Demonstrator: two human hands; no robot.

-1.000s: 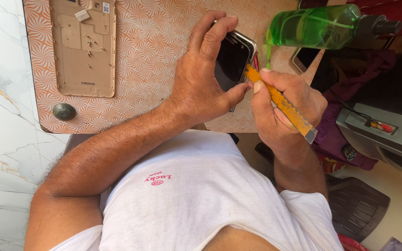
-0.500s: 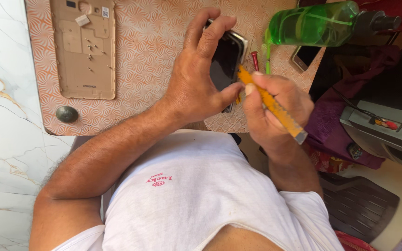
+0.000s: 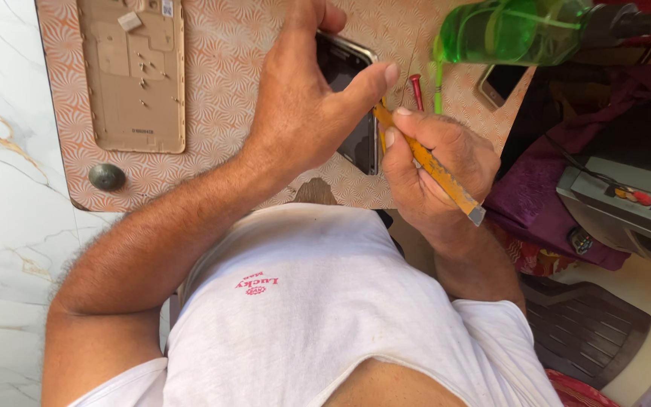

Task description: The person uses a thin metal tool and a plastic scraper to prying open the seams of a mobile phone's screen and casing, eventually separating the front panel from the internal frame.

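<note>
Left hand has shifted over phone, beside green bottle.

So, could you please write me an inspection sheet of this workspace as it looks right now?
Surface: small table with an orange patterned top, beside a white marble surface.
Job's things: dark phone held above the table; yellow-handled tool with its tip at the phone's edge.
Clutter: beige phone back cover with loose small parts on it, round grey knob, red-handled tool, green bottle, second phone.
Grippers: left hand grips the phone; right hand holds the yellow-handled tool like a pen.
Cables: green cord below the bottle.
Surroundings: purple cloth, grey machine, dark plastic chair.
</note>
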